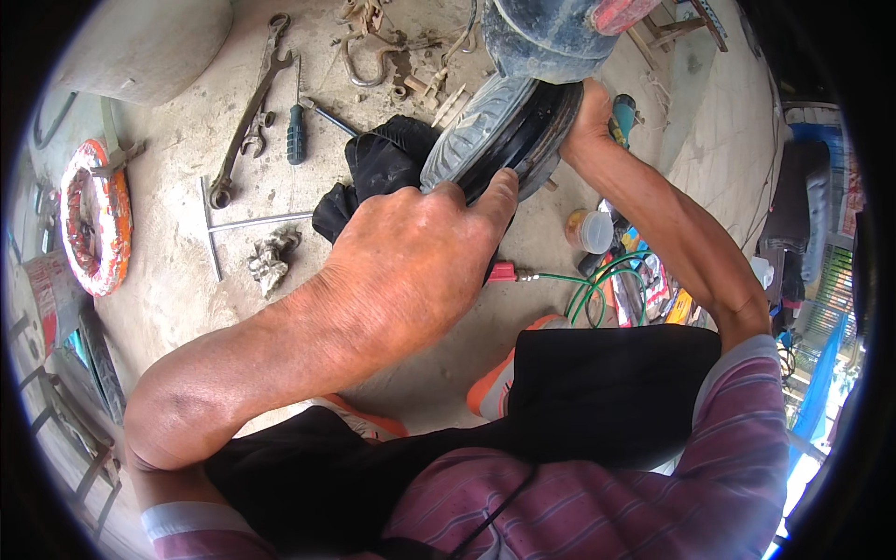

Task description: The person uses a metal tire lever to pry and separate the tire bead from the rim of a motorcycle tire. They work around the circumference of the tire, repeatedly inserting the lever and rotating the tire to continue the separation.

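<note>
A small wheel with a grey, dusty tyre (474, 126) and a dark rim stands tilted in front of me, below a worn blue bucket-like container (546, 42). My left hand (411, 247) lies over its near edge, closed against it, with the index finger stretched along the dark rim side; its other fingertips are hidden. On the far right side, my right hand (588, 121) grips the wheel, its fingers mostly out of sight behind it. Black cloth (383, 159) lies on the floor just left of the tyre.
Leftward on the concrete lie wrenches (245, 126), a screwdriver (296, 133), a T-handle (210, 229) and a crumpled rag (273, 261). A wrapped orange-and-white ring (96, 217) is farther left. Right of my feet are a coiled green hose (597, 285) and a plastic jar (591, 231).
</note>
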The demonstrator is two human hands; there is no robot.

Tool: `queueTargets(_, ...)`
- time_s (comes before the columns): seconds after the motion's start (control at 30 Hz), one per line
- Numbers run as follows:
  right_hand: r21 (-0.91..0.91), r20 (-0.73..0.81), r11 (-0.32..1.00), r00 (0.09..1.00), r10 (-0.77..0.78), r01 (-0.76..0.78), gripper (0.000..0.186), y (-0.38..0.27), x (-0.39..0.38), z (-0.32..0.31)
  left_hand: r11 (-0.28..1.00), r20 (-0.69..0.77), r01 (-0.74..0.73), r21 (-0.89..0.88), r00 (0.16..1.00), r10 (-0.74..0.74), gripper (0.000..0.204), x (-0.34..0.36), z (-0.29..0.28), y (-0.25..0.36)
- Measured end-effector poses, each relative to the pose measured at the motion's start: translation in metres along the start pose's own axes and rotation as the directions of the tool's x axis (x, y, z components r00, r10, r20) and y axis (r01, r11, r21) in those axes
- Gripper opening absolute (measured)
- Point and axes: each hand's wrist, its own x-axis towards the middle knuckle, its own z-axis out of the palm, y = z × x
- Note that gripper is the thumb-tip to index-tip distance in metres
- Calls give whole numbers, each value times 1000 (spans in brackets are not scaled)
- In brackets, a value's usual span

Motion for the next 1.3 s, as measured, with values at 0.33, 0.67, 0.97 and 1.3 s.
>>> queueTargets(0.33, 232, -54, 968, 992, 114, -98, 44, -19, -2, 14, 996, -207, -84, 37, 974, 90, 66, 25, 32, -23)
queueTargets(0.67, 43, 30, 999, 999, -12, 11, 42, 7, 21, -8, 950, -204, -187, -250, 969, 137, 75, -39, 73, -61)
queueTargets(0.97, 359, 41, 925, 992, 119, -126, 46, -21, -11, 2, 914, -290, -211, -348, 951, 109, 63, 11, 55, -40)
queueTargets(1.3, 424, 25, 895, 989, 143, -141, 35, -29, -33, 18, 908, 38, 80, -410, 997, -71, 48, 39, -4, -14)
